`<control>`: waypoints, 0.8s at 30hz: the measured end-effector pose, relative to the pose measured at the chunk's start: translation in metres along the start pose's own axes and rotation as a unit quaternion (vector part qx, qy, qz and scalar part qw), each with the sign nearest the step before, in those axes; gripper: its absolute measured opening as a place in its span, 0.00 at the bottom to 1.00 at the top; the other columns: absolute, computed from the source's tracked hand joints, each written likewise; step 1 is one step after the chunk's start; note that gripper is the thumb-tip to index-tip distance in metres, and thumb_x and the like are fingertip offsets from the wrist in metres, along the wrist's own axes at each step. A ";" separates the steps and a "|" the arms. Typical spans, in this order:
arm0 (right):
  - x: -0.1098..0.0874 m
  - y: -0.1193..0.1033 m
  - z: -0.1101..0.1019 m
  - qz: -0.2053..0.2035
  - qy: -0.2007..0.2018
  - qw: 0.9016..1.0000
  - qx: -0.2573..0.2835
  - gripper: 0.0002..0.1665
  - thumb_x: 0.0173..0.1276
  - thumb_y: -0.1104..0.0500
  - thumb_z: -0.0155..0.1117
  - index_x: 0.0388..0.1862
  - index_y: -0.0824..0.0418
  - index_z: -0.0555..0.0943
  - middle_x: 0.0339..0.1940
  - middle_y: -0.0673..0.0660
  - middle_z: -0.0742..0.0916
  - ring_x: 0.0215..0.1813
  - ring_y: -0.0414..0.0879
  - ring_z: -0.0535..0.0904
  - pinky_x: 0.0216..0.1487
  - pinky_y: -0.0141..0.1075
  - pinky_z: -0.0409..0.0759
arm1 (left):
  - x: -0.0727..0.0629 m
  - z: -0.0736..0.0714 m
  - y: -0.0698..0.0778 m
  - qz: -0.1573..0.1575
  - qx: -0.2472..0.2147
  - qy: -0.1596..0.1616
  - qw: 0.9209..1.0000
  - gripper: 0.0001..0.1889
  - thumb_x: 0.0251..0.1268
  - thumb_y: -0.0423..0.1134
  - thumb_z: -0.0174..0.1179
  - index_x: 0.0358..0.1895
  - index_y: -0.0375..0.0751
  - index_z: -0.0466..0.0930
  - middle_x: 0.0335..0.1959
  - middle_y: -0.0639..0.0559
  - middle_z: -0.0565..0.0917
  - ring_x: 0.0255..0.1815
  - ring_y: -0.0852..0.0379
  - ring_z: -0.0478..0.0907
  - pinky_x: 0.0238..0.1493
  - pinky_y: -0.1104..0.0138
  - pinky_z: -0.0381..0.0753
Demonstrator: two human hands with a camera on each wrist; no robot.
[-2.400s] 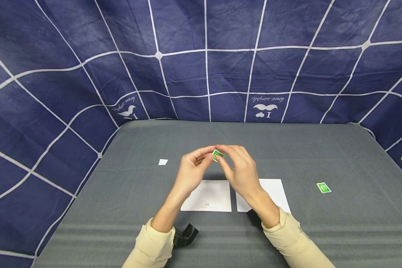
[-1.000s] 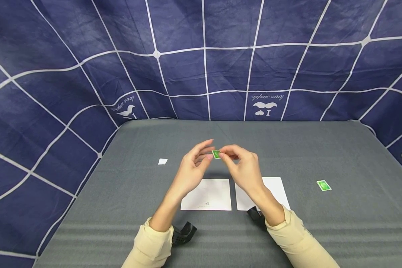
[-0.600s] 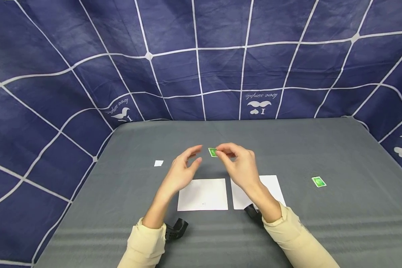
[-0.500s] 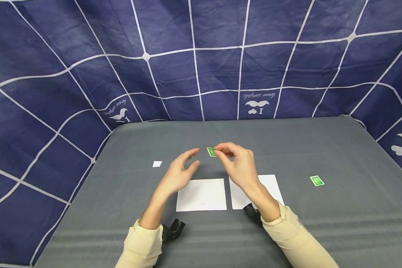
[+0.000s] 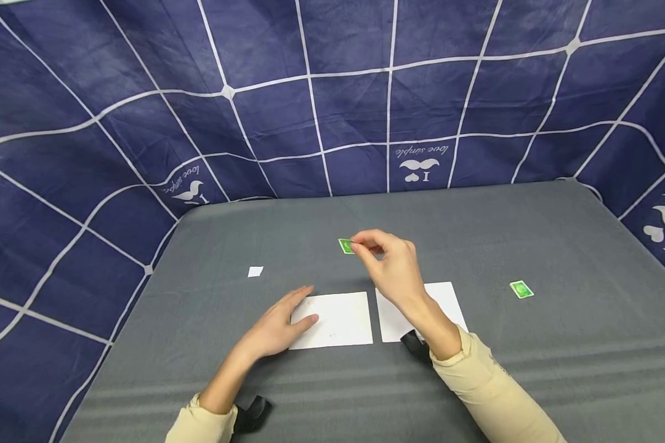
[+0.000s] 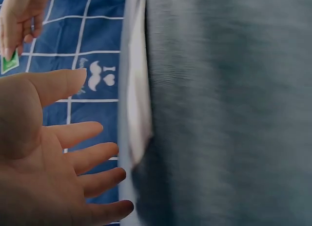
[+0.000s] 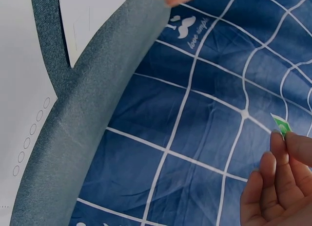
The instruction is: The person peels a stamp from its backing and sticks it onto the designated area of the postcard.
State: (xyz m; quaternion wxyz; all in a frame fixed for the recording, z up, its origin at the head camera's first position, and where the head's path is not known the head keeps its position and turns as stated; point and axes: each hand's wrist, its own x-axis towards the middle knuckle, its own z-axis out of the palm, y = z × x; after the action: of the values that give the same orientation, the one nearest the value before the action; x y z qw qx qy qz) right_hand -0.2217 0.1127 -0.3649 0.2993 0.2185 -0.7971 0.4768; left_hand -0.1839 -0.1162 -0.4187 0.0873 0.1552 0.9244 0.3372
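Note:
My right hand (image 5: 390, 264) pinches a small green card with a white border (image 5: 346, 246) between thumb and fingertips, above the grey table. The right wrist view also shows this card (image 7: 281, 124) at the fingertips. Fingers spread, my left hand (image 5: 279, 323) is over the left edge of the left white sheet (image 5: 340, 323) and holds nothing. In the left wrist view the left hand (image 6: 63, 158) has its fingers apart and palm bare. The right white sheet (image 5: 444, 300) lies partly hidden behind the right forearm.
A second green card (image 5: 521, 289) lies on the grey cloth (image 5: 560, 344) at the right. A small white piece (image 5: 255, 271) lies at the left. A blue checked curtain (image 5: 354, 104) hangs behind and beside the table.
My left hand has let go of the green card and moved left and down to the left sheet. The right hand keeps the card, and the head view has shifted slightly.

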 end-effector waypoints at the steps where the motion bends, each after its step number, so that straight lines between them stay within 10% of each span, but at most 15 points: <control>1: 0.000 0.000 0.000 -0.001 0.000 1.000 0.001 0.05 0.57 0.68 0.72 0.33 0.64 0.85 0.27 0.53 0.88 0.27 0.44 0.82 0.32 0.38 0.80 | -0.002 0.001 -0.002 0.000 0.004 -0.003 1.000 0.29 0.67 0.43 0.59 0.68 0.35 0.66 0.68 0.36 0.65 0.70 0.37 0.56 0.66 0.45 0.55; 24: -0.001 0.004 0.002 0.008 -0.008 1.000 0.002 0.05 0.57 0.67 0.72 0.33 0.63 0.85 0.27 0.52 0.87 0.27 0.43 0.82 0.32 0.38 0.80 | -0.006 0.009 -0.002 0.028 0.172 -0.062 0.983 0.36 0.64 0.54 0.59 0.71 0.39 0.63 0.72 0.40 0.59 0.72 0.39 0.53 0.63 0.41 0.56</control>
State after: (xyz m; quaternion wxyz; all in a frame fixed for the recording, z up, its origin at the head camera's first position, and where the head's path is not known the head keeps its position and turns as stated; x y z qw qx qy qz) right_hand -0.2235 0.1131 -0.3687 0.2883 0.2167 -0.8002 0.4792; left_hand -0.1760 -0.1149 -0.4264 0.1069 0.2143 0.9567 0.1652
